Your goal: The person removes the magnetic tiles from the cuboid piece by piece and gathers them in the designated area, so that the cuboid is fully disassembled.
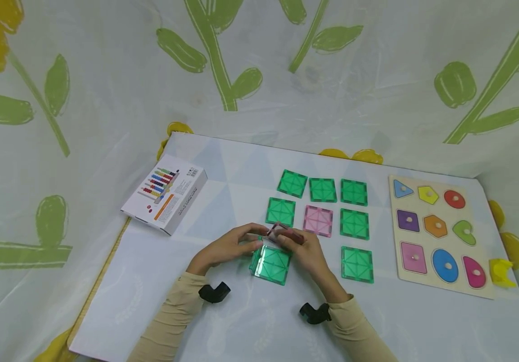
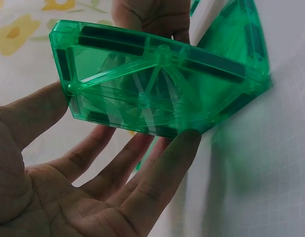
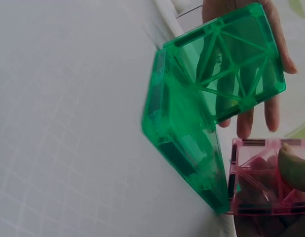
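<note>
A green magnetic tile (image 1: 272,265) lies flat on the table, and a second green tile (image 2: 157,79) stands upright along its left edge. My left hand (image 1: 229,247) holds the upright tile, with thumb and fingers against its edges in the left wrist view. In my right hand (image 1: 306,251) a pink magnetic tile (image 3: 258,177) is pinched between thumb and fingers. The pink tile is tilted up at the flat green tile's far edge; whether they touch I cannot tell. The right hand's fingers are partly hidden behind the pink tile.
Several green tiles (image 1: 322,190) lie flat around another pink tile (image 1: 318,220) beyond my hands. A wooden shape puzzle board (image 1: 428,262) is on the right, with a yellow piece (image 1: 502,273) beside it. At the left rear lies a white box (image 1: 169,193).
</note>
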Demonstrator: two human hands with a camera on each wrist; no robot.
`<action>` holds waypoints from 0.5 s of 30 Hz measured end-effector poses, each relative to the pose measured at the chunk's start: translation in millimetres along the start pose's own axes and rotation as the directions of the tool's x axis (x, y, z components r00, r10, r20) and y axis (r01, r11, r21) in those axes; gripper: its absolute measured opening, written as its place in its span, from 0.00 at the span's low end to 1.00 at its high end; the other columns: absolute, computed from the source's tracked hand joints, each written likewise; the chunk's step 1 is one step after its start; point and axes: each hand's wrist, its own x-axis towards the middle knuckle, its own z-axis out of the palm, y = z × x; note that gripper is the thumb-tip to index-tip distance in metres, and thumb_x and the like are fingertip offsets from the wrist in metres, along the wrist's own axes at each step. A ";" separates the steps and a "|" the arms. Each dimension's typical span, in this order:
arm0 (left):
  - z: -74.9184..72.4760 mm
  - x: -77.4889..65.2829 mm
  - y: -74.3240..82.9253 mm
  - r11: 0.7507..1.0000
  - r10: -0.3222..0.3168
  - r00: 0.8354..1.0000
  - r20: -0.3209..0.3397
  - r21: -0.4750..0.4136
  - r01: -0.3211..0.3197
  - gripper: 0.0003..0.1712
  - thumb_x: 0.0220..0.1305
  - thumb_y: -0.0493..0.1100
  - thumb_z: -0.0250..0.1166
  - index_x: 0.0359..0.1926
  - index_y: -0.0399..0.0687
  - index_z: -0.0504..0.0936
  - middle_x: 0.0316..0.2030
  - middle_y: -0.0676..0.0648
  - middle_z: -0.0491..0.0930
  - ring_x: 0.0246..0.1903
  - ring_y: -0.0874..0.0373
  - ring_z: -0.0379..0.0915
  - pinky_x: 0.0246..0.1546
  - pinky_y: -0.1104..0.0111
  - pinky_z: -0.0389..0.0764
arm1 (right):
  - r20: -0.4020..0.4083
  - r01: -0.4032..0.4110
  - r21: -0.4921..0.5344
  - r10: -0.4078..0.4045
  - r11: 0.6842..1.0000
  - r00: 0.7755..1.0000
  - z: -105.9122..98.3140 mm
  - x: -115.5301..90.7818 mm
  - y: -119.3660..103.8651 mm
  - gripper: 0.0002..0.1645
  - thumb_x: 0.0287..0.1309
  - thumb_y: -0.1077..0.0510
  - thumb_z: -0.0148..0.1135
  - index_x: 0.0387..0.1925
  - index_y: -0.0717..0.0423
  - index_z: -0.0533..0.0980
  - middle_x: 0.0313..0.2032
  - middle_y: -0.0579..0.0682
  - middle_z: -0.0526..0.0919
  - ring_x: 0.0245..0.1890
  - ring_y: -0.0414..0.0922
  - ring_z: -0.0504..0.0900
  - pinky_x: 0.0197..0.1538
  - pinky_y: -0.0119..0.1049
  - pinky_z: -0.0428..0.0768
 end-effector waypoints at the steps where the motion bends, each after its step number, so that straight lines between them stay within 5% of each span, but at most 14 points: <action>1: 0.2 0.1 -0.1 1.000 -0.002 1.000 0.000 -0.004 0.002 0.32 0.74 0.55 0.58 0.73 0.51 0.64 0.72 0.41 0.67 0.72 0.36 0.62 0.66 0.44 0.73 | -0.011 -0.022 0.005 0.022 1.000 1.000 -0.6 0.0 0.0 0.18 0.66 0.52 0.65 0.53 0.55 0.84 0.51 0.55 0.88 0.57 0.52 0.84 0.63 0.51 0.80; 4: 0.6 0.3 -0.1 1.000 -0.005 1.000 -0.001 -0.019 0.005 0.33 0.74 0.54 0.58 0.74 0.51 0.63 0.71 0.40 0.68 0.71 0.37 0.63 0.64 0.47 0.76 | -0.030 -0.078 0.048 0.080 0.996 0.996 -3.8 1.1 0.3 0.20 0.69 0.49 0.62 0.56 0.54 0.81 0.53 0.55 0.87 0.58 0.52 0.83 0.62 0.48 0.81; 11: -0.2 -0.6 0.0 1.000 0.002 1.000 -0.001 -0.005 -0.002 0.33 0.74 0.55 0.58 0.73 0.49 0.64 0.70 0.42 0.70 0.72 0.37 0.63 0.65 0.47 0.75 | -0.041 -0.091 0.123 0.097 0.988 0.994 -20.6 -0.1 0.9 0.23 0.73 0.46 0.56 0.58 0.57 0.78 0.53 0.58 0.87 0.53 0.50 0.86 0.48 0.25 0.82; 15: -0.7 -1.3 -0.7 1.000 -0.004 1.000 -0.004 0.003 0.004 0.32 0.74 0.56 0.57 0.73 0.50 0.65 0.69 0.43 0.70 0.72 0.38 0.63 0.64 0.48 0.76 | -0.066 -0.112 0.094 0.118 0.989 0.991 -33.0 -4.2 3.1 0.22 0.71 0.46 0.58 0.57 0.56 0.79 0.52 0.58 0.87 0.47 0.45 0.86 0.44 0.24 0.81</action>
